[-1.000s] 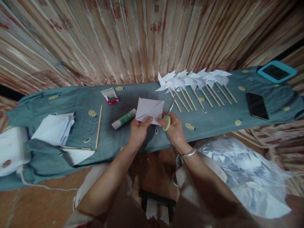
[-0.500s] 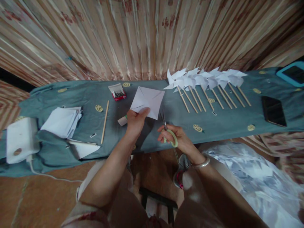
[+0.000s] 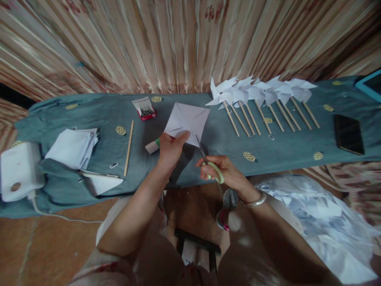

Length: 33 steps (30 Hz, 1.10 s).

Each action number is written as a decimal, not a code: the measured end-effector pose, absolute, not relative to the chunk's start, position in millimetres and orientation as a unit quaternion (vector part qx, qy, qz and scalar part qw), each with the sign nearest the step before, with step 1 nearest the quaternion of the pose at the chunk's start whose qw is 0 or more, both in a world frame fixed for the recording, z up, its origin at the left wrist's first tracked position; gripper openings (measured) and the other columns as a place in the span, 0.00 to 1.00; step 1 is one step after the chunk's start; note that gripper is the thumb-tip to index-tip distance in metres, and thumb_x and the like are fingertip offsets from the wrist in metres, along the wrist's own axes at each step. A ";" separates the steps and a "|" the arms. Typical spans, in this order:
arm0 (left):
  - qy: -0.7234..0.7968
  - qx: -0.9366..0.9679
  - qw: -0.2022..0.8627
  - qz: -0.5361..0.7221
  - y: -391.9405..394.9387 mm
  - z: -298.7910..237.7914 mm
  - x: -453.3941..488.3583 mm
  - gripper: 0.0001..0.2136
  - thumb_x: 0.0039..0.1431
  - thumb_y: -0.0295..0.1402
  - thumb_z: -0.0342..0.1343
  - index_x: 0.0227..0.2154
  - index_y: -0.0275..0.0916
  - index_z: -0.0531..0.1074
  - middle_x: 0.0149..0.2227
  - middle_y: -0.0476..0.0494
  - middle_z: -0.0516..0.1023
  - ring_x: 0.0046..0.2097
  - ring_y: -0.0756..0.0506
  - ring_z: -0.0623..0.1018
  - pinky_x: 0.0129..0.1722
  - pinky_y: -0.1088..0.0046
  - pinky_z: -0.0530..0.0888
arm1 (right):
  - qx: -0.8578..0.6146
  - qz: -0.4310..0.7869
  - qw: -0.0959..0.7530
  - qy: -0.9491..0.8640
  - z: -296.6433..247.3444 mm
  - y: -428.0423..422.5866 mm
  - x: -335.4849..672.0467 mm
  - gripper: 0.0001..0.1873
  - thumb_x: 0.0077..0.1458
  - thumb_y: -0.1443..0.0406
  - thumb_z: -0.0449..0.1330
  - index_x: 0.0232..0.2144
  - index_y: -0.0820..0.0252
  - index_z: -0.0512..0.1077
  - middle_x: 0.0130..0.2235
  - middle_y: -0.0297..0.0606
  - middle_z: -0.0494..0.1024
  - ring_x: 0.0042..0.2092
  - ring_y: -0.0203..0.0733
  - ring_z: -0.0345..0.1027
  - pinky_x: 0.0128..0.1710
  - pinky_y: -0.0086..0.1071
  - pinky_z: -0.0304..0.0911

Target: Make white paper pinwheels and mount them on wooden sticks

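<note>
My left hand (image 3: 172, 147) pinches a square sheet of white paper (image 3: 190, 119) by its near left edge, thumb on top. Slits run inward from some of its corners. My right hand (image 3: 222, 169) grips scissors (image 3: 214, 171) with pale green handles, fingers in the loops. The blades reach over the paper's near corner. Just left of my left hand lies a small box with a green band (image 3: 152, 146), partly hidden. An open red box of metal pins (image 3: 147, 113) stands behind it, and a wooden stick (image 3: 129, 149) lies further left.
White paper pinwheels (image 3: 256, 93) on sticks lie in a row at the back right. A phone (image 3: 348, 134) is right of them. Stacked paper (image 3: 71, 147) and a white power box (image 3: 20, 171) with a cable sit left. A plastic bag of paper scraps (image 3: 315, 214) stands below right.
The scissor blades have come from beside the paper onto its near corner. The paper has shifted slightly right, still in my left hand. The whole view has shifted a little.
</note>
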State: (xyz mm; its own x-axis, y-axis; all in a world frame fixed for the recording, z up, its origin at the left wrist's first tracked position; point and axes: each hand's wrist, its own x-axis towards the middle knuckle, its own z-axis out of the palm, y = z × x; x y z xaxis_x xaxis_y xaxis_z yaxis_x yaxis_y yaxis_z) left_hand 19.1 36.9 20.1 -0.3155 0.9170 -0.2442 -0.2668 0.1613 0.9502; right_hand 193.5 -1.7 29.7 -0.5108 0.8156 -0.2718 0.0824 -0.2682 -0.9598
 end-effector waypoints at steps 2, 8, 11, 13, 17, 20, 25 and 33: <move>0.562 0.329 0.463 0.600 36.2 20.0 20.4 0.10 0.42 0.34 0.68 0.18 0.41 0.70 0.25 0.50 0.75 0.38 0.43 0.77 0.35 0.72 0.73 | -0.413 0.678 0.269 -0.546 29.7 -1.3 193.6 0.24 0.46 0.44 0.68 0.27 0.58 0.75 0.21 0.30 0.73 0.22 0.31 0.62 0.21 0.26 0.58; 0.546 0.380 0.434 0.607 35.9 17.5 20.7 0.09 0.44 0.35 0.65 0.19 0.40 0.71 0.25 0.51 0.75 0.32 0.47 0.75 0.33 0.72 0.72 | -0.412 0.689 0.254 -0.539 30.5 0.4 194.3 0.27 0.44 0.42 0.68 0.27 0.60 0.74 0.22 0.30 0.73 0.23 0.29 0.62 0.22 0.24 0.59; 0.551 0.386 0.429 0.603 35.8 16.3 20.4 0.08 0.44 0.36 0.65 0.20 0.39 0.71 0.24 0.51 0.74 0.29 0.48 0.72 0.31 0.72 0.72 | -0.413 0.692 0.246 -0.538 30.2 0.6 194.2 0.28 0.44 0.42 0.68 0.28 0.61 0.74 0.22 0.30 0.73 0.23 0.29 0.62 0.22 0.24 0.58; 0.553 0.389 0.429 0.599 35.6 16.7 20.2 0.08 0.44 0.36 0.65 0.21 0.40 0.72 0.24 0.51 0.74 0.28 0.48 0.72 0.31 0.71 0.72 | -0.413 0.692 0.245 -0.539 29.3 0.5 194.1 0.28 0.44 0.42 0.67 0.28 0.61 0.73 0.22 0.30 0.72 0.23 0.29 0.62 0.22 0.24 0.58; 0.544 0.398 0.431 0.601 35.6 18.6 20.0 0.08 0.46 0.35 0.64 0.20 0.42 0.71 0.25 0.51 0.75 0.30 0.47 0.74 0.32 0.70 0.73 | -0.414 0.689 0.249 -0.540 27.1 0.2 194.4 0.27 0.45 0.42 0.67 0.29 0.60 0.74 0.22 0.30 0.72 0.23 0.30 0.62 0.22 0.25 0.58; 0.538 0.399 0.429 0.607 36.1 18.8 20.0 0.09 0.45 0.36 0.65 0.18 0.42 0.70 0.24 0.51 0.75 0.31 0.46 0.74 0.33 0.70 0.73 | -0.414 0.693 0.244 -0.537 26.0 -0.1 194.8 0.27 0.45 0.42 0.68 0.30 0.60 0.74 0.22 0.30 0.72 0.24 0.31 0.63 0.23 0.25 0.59; 0.541 0.396 0.422 0.610 36.3 17.2 19.9 0.07 0.45 0.34 0.65 0.20 0.42 0.72 0.25 0.51 0.75 0.31 0.46 0.75 0.33 0.70 0.73 | -0.417 0.702 0.249 -0.521 24.4 -0.6 194.4 0.27 0.42 0.43 0.69 0.29 0.60 0.74 0.22 0.30 0.72 0.23 0.30 0.64 0.22 0.24 0.60; 0.545 0.399 0.424 0.604 36.2 17.7 19.2 0.07 0.45 0.35 0.64 0.20 0.42 0.72 0.25 0.50 0.75 0.33 0.45 0.76 0.36 0.69 0.75 | -0.424 0.705 0.250 -0.511 23.7 -0.1 193.9 0.26 0.41 0.45 0.71 0.28 0.61 0.74 0.21 0.29 0.72 0.22 0.29 0.63 0.22 0.23 0.60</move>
